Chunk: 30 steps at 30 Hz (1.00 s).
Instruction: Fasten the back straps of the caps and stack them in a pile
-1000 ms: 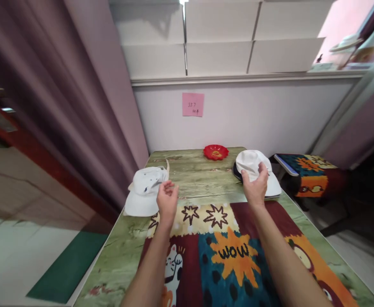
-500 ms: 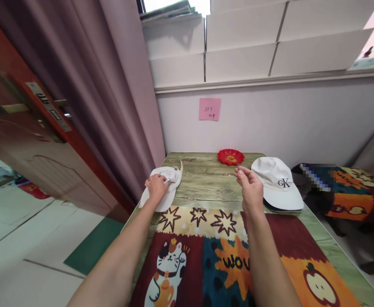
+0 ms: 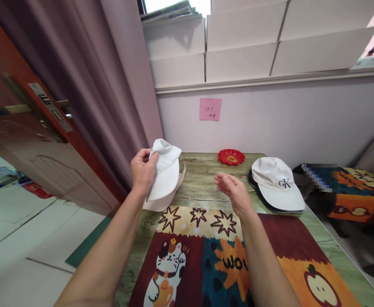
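My left hand (image 3: pixel 143 170) pinches a white baseball cap (image 3: pixel 166 175) and holds it up over the table's left side, brim tilted down. Beneath it, a second pale cap (image 3: pixel 159 204) lies on the table, mostly hidden by the raised one. My right hand (image 3: pixel 233 189) hovers empty over the middle, fingers stretched out together. To its right rests a white cap with a dark "CK" mark (image 3: pixel 275 181), stacked on a dark cap (image 3: pixel 255 187) of which only the edge shows.
A red scalloped dish (image 3: pixel 231 157) stands at the table's back edge. A patterned mat (image 3: pixel 203 256) covers the front of the wood-look table (image 3: pixel 200 183). Behind is a wall with a pink note (image 3: pixel 210 109); a curtain (image 3: pixel 123 76) and door (image 3: pixel 46 157) stand at left.
My left hand has lifted the white cap off the pale one below it. My right hand has moved left, away from the CK cap, and its fingers have straightened.
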Available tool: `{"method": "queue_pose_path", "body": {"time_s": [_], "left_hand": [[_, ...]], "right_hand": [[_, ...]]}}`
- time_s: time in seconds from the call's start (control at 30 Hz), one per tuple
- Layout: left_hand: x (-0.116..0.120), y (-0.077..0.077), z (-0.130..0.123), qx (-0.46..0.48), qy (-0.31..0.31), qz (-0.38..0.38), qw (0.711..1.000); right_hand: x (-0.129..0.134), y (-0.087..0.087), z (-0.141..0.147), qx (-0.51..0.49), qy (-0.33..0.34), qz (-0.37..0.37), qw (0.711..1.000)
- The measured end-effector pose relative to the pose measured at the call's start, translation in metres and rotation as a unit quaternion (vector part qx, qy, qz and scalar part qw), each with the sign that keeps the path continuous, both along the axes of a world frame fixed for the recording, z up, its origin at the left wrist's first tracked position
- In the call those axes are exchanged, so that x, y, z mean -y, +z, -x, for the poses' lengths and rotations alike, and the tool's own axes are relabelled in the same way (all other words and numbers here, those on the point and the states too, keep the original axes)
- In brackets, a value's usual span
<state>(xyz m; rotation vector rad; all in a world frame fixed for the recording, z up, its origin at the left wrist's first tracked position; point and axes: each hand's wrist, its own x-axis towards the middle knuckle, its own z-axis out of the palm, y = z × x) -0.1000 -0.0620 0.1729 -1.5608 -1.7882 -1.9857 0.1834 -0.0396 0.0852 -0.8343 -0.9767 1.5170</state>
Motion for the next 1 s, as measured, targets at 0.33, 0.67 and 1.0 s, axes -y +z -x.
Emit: {"method": "queue_pose_path", "body": {"time_s": [0.33, 0.67, 1.0], "left_hand": [[0.070, -0.068, -0.123, 0.002, -0.204, 0.102, 0.974], [0.035, -0.106, -0.107, 0.392, -0.431, 0.408, 0.703], [-0.034, -0.039, -0.083, 0.320, -0.416, 0.198, 0.828]], "right_hand": [[0.012, 0.010, 0.011, -0.132, 0.191, 0.023, 0.972], [0.007, 0.009, -0.016, -0.156, 0.165, 0.010, 0.974], [-0.014, -0.002, -0.044, -0.057, -0.022, -0.102, 0.993]]}}
